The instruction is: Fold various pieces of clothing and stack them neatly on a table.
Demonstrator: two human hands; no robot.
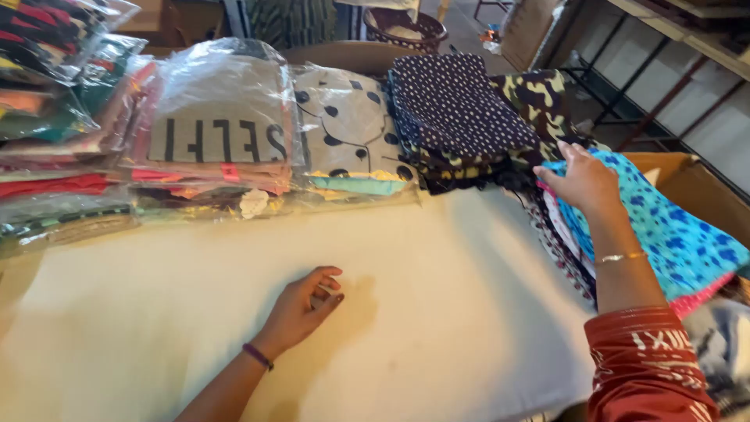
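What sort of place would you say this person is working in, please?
Probably a garment packing or sorting workroom: stacks of bagged clothes and folded printed fabrics line a white table, with metal shelving behind.

Two bare hands. On left hand [301, 309], dark painted nails and a thin purple band [258, 356] round the wrist. On right hand [582, 180], a thin gold bangle [621, 256], then a red sleeve [644, 367] with white marks.
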